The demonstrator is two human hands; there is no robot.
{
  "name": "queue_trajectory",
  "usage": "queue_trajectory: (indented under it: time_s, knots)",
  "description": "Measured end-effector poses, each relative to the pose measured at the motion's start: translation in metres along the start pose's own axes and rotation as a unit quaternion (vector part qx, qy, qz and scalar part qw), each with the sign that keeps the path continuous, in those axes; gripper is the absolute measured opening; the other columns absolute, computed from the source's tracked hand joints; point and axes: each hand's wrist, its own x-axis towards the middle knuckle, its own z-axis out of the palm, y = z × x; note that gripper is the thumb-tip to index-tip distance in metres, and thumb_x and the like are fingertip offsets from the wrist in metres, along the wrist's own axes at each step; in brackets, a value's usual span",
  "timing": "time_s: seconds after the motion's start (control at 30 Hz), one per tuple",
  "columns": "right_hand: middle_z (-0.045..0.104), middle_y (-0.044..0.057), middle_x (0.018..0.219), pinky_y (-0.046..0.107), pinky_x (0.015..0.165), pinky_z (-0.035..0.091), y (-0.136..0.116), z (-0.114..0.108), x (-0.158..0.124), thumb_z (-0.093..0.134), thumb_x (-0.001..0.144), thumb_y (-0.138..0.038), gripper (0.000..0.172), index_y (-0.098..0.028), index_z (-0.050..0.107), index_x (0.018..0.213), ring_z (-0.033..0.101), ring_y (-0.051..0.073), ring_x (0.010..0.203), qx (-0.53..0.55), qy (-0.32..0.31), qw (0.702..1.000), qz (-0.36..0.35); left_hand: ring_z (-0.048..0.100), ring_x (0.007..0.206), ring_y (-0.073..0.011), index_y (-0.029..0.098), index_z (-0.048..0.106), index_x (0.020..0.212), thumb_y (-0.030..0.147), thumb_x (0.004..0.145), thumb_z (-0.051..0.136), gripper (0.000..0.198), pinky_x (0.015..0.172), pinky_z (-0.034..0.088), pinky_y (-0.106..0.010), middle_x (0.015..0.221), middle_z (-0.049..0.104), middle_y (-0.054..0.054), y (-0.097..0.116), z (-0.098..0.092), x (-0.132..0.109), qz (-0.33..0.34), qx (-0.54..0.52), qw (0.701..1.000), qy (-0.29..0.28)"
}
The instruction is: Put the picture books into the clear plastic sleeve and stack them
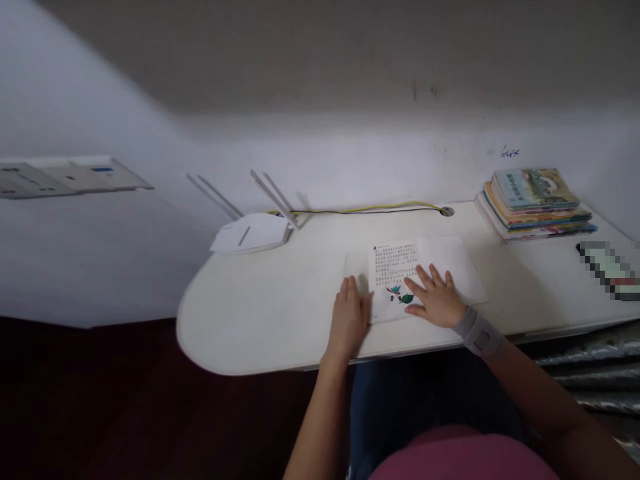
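Observation:
A printed page (395, 257) with rows of characters and a small coloured picture lies on the white desk (250, 313). Beside it on the right is a blank white sheet (460, 257), its left part next to the printed text. My left hand (350, 308) rests at the printed page's left edge, palm down, fingers out and lying flat. My right hand (436, 298), with a grey band at the wrist, is spread over the lower right of the printed page and the blank sheet. Neither hand is wrapped round anything.
A white router (253, 232) with antennas stands at the back left. Yellow and black cables (350, 211) run along the wall to a hole. On the right are a stack of books (537, 200) and a pixelated object (610, 270). The desk's rounded edge is at left.

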Motion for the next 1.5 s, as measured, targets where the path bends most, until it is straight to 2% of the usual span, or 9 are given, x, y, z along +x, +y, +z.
queue_trajectory:
  time_s: [0.17, 0.3, 0.5, 0.73, 0.83, 0.97, 1.13, 1.27, 1.5]
  knots:
    - [0.024, 0.014, 0.15, 0.068, 0.1, 0.019, -0.002, 0.0, -0.002, 0.038, 0.085, -0.064, 0.069, -0.024, 0.034, 0.141, 0.018, 0.04, 0.136, 0.005, 0.032, 0.999, -0.002, 0.042, 0.124, -0.0366, 0.006, 0.055, 0.11, 0.032, 0.083, 0.045, 0.039, 0.1, 0.034, -0.052, 0.128, 0.051, -0.026, 0.005, -0.022, 0.011, -0.114, 0.066, 0.991, 0.01]
    - [0.036, 0.018, 0.144, 0.059, 0.106, 0.021, -0.013, -0.004, -0.004, 0.042, 0.089, -0.053, 0.061, -0.014, 0.042, 0.136, 0.027, 0.034, 0.134, 0.033, 0.074, 0.997, -0.013, 0.059, 0.099, -0.0267, 0.018, 0.054, 0.077, 0.033, 0.08, 0.046, 0.017, 0.088, 0.045, -0.04, 0.093, 0.066, -0.013, 0.021, -0.036, 0.021, -0.178, -0.119, 0.977, -0.025]
    - [0.046, 0.015, 0.137, 0.041, 0.099, 0.042, -0.023, -0.036, 0.0, 0.04, 0.091, -0.046, 0.058, -0.016, 0.032, 0.14, 0.049, 0.023, 0.121, 0.292, 0.107, 0.948, -0.074, 0.064, 0.088, -0.0197, 0.02, 0.036, 0.072, 0.042, 0.072, 0.062, 0.034, 0.077, 0.05, -0.034, 0.105, 0.065, -0.008, 0.064, -0.055, 0.035, -0.194, -0.605, 0.772, -0.02]
    - [0.053, 0.011, 0.131, 0.036, 0.093, 0.048, 0.023, -0.068, -0.01, 0.023, 0.094, -0.044, 0.059, -0.015, 0.019, 0.146, 0.055, 0.021, 0.114, 0.481, 0.169, 0.861, 0.003, 0.064, 0.093, -0.0202, 0.018, 0.043, 0.075, 0.038, 0.068, 0.072, 0.036, 0.082, 0.051, -0.034, 0.106, 0.065, -0.009, 0.141, -0.041, 0.057, -0.139, -0.744, 0.64, -0.136]
    - [0.059, 0.01, 0.125, 0.038, 0.082, 0.054, 0.052, -0.059, -0.022, 0.033, 0.087, -0.031, 0.058, -0.015, 0.026, 0.143, 0.062, 0.023, 0.103, 0.554, 0.129, 0.822, 0.038, 0.064, 0.092, -0.0205, 0.018, 0.045, 0.075, 0.041, 0.069, 0.07, 0.035, 0.079, 0.051, -0.033, 0.104, 0.065, -0.009, 0.137, -0.035, 0.052, -0.154, -0.716, 0.67, -0.126]
    - [0.065, 0.009, 0.114, 0.041, 0.077, 0.055, 0.086, -0.03, -0.031, 0.042, 0.068, -0.015, 0.065, -0.017, 0.042, 0.132, 0.065, 0.024, 0.095, 0.612, 0.093, 0.783, 0.062, 0.061, 0.071, -0.015, 0.017, 0.053, 0.077, 0.044, 0.073, 0.061, 0.029, 0.067, 0.048, -0.027, 0.076, 0.062, -0.002, 0.074, -0.047, 0.025, -0.187, -0.54, 0.82, -0.034]
    - [0.063, 0.01, 0.118, 0.043, 0.09, 0.049, 0.12, -0.005, -0.025, 0.045, 0.068, -0.016, 0.055, -0.015, 0.052, 0.122, 0.059, 0.024, 0.107, 0.428, 0.142, 0.889, 0.084, 0.051, 0.058, -0.0145, 0.021, 0.047, 0.063, 0.042, 0.075, 0.051, 0.024, 0.057, 0.038, -0.024, 0.056, 0.051, 0.002, 0.001, -0.062, -0.011, -0.197, -0.167, 0.965, -0.041]
    - [0.056, 0.019, 0.125, 0.047, 0.103, 0.037, 0.128, 0.002, -0.024, 0.048, 0.075, -0.023, 0.047, -0.008, 0.054, 0.119, 0.049, 0.029, 0.12, 0.212, 0.186, 0.951, 0.123, 0.053, 0.058, -0.017, 0.023, 0.044, 0.063, 0.039, 0.078, 0.046, 0.022, 0.055, 0.034, -0.025, 0.057, 0.053, 0.001, -0.003, -0.061, -0.022, -0.193, 0.009, 0.976, -0.102]
    - [0.056, 0.019, 0.124, 0.048, 0.099, 0.039, 0.11, 0.01, -0.04, 0.044, 0.084, -0.029, 0.043, -0.01, 0.053, 0.122, 0.05, 0.028, 0.117, 0.128, 0.211, 0.966, 0.07, 0.061, 0.067, -0.0209, 0.024, 0.05, 0.079, 0.037, 0.081, 0.046, 0.014, 0.055, 0.035, -0.026, 0.073, 0.066, -0.003, -0.001, -0.06, -0.011, -0.216, 0.034, 0.971, -0.098]
